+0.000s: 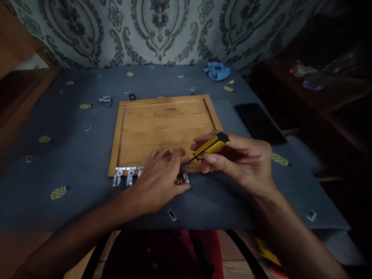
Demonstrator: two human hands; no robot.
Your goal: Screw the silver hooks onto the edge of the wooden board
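A framed wooden board point(165, 131) lies flat, with a row of silver metal hooks point(117, 176) along its near edge. My right hand point(241, 162) grips the yellow and black handle of a screwdriver point(210, 146). The shaft slants down to the left, its tip at a metal hook point(186, 176) near the middle of that edge. Over the board's edge, my left hand point(159, 178) is curled around this same hook, thumb below and index finger above. It hides part of the row. Whether a screw sits under the tip is too small to make out.
Loose metal hooks point(105, 100) lie left of the board, with a small screw-like piece point(95, 116) nearby. A black phone point(260, 122) rests on the right, and a crumpled blue cloth point(217, 71) at the back. Two dark hangers point(132, 97) stick out behind the board.
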